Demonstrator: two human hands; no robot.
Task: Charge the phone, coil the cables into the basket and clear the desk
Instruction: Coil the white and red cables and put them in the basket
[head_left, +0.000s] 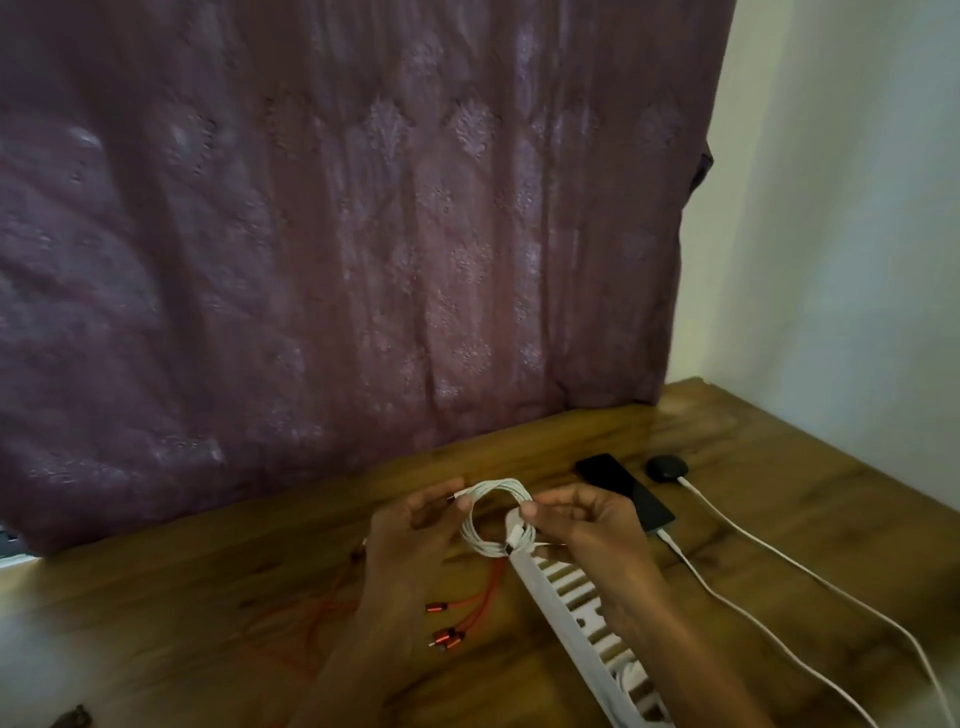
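Your left hand and right hand pinch one white coiled cable between them, one red cable on the worktop below, one phone beyond.

We take this for a room in a home: mauve patterned curtain hanging down to a varnished wooden desk, plain cream wall at right, black phone lying plugged into a white cable.
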